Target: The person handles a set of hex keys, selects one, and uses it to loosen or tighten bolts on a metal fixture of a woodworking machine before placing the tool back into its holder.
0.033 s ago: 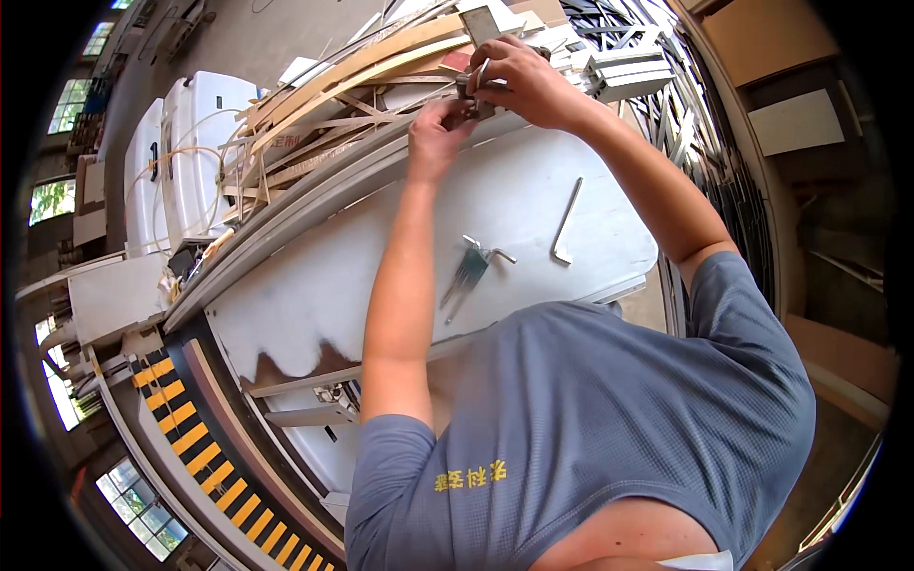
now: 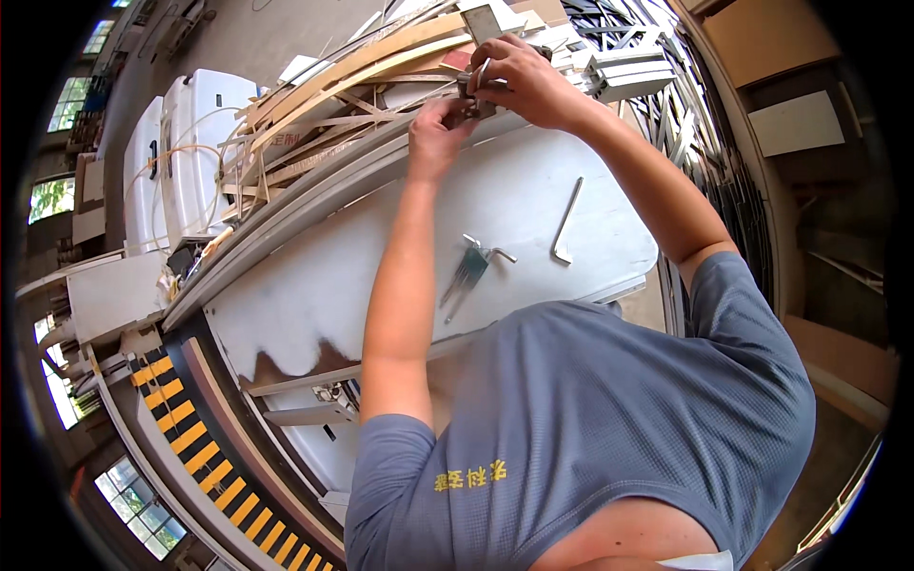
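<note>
My right hand [image 2: 524,86] is closed around a small silver metal tool, perhaps a hex key [image 2: 483,71], at a dark metal fitting [image 2: 471,108] at the far edge of the white bench [image 2: 533,257]. My left hand [image 2: 438,138] reaches to the same fitting from the left, fingers bent against it; what they pinch is partly hidden. An upright metal plate [image 2: 481,24] rises just behind. On the bench lie a loose L-shaped hex key [image 2: 571,214] and a hex key set in a dark green holder [image 2: 468,269].
A long metal rail [image 2: 286,214] borders the bench. Beyond it are heaped wooden strips [image 2: 352,62] and white panels [image 2: 195,152]. Metal profiles [image 2: 676,124] are stacked at right, cardboard sheets [image 2: 762,48] beside them. A yellow-and-black striped strip [image 2: 200,447] runs at lower left.
</note>
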Motion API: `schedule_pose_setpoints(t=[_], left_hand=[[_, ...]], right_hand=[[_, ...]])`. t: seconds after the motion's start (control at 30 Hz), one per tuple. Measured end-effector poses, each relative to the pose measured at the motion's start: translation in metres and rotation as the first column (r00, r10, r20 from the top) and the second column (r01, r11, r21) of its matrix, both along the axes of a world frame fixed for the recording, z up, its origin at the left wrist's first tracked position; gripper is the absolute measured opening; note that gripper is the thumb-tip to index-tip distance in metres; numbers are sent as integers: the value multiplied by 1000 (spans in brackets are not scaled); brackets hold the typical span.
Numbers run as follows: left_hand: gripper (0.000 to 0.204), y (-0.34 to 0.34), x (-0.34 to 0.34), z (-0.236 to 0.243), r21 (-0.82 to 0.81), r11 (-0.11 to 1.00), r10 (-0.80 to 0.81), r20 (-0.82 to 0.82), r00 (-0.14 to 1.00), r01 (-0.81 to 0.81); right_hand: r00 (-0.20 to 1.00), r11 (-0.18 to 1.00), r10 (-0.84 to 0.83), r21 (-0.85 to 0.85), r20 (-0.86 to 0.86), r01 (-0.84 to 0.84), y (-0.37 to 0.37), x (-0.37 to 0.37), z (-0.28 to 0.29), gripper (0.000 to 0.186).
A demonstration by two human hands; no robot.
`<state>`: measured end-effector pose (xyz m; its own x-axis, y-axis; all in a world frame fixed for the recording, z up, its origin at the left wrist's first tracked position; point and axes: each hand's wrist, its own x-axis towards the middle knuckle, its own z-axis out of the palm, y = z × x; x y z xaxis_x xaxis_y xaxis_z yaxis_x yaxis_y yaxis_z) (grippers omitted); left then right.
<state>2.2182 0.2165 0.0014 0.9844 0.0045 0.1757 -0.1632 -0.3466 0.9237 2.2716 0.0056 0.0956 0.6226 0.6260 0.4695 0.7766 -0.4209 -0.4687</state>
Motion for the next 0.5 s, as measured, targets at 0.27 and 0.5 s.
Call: schedule_pose_setpoints(t=[0.27, 0.5], left_hand=[[20, -11, -8, 13, 152, 983, 82, 118, 990, -100], [19, -10, -7, 11, 59, 997, 41, -17, 999, -40]], right_hand=[[1000, 999, -25, -21, -8, 25, 3, -5, -5, 16], [997, 997, -70, -16, -39, 69, -1, -3, -10, 15]])
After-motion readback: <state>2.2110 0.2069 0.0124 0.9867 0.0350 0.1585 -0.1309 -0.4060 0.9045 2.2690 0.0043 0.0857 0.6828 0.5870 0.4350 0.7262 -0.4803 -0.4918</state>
